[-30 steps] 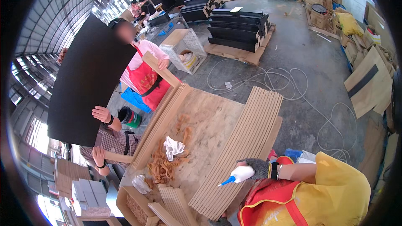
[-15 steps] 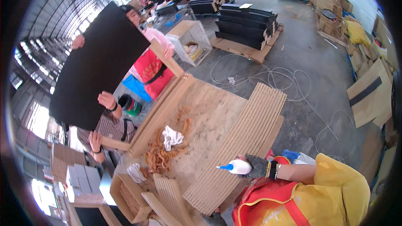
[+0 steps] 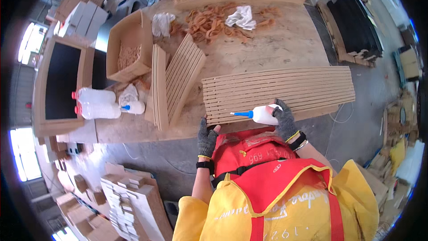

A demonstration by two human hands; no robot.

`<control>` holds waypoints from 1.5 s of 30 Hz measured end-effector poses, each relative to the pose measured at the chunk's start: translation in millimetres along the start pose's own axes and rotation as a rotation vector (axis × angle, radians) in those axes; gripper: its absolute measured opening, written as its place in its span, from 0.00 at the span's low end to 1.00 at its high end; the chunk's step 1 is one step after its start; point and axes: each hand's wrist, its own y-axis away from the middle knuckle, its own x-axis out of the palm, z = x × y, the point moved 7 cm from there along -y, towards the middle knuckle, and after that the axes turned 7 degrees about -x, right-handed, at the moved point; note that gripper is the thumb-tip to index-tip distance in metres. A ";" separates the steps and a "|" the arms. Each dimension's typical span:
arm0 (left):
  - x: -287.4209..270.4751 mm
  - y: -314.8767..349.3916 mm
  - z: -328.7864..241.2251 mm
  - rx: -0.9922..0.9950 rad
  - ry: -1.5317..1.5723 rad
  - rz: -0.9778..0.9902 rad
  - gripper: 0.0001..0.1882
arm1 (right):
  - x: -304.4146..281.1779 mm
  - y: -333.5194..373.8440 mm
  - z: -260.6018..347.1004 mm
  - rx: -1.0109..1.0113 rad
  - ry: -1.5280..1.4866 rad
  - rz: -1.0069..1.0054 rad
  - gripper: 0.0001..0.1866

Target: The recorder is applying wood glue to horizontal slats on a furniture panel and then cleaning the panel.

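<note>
My right hand (image 3: 284, 118), in a grey fingerless glove, is closed round a white squeeze bottle (image 3: 264, 115). Its blue nozzle points left, over the near edge of a row of long wooden strips (image 3: 276, 90). These lie side by side across the table in front of me, with narrow dark gaps between them. My left hand (image 3: 207, 140), gloved the same way, is at the near left corner of the row. Its index finger reaches up to the strip ends and the thumb stands apart, with nothing seen in the hand.
Shorter wooden strips (image 3: 185, 78) lie to the left, beside a cardboard box (image 3: 139, 40) of small wooden pieces. Two clear jugs (image 3: 101, 110) and a second blue-tipped bottle (image 3: 136, 107) stand near them. Orange shavings (image 3: 209, 23) and a white cloth (image 3: 241, 18) lie farther back; people stand beyond.
My view has swung down and left onto the table. My left hand, barely seen before, now shows at the strips' left end. The bottle stays in my right hand.
</note>
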 end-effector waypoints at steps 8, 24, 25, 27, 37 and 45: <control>-27.0 0.5 -3.7 0.103 -0.114 -0.037 0.24 | 76.8 5.5 19.5 -0.369 0.665 -0.007 0.22; -27.1 -9.3 2.6 -0.035 0.029 -0.014 0.23 | 138.5 22.0 27.6 -0.532 0.881 0.060 0.22; -27.1 -8.5 1.8 -0.031 -0.009 -0.015 0.23 | 140.9 24.1 29.1 -0.560 0.873 0.062 0.22; -26.3 -7.4 2.5 -0.039 0.016 -0.016 0.23 | 142.8 25.3 30.0 -0.592 0.892 0.065 0.22; -27.0 -11.2 11.1 -0.030 0.054 -0.008 0.23 | 164.1 34.6 47.1 -0.723 1.100 0.191 0.20; -27.0 -12.1 10.4 -0.031 0.011 -0.016 0.23 | 188.9 43.2 52.7 -0.971 1.213 0.421 0.24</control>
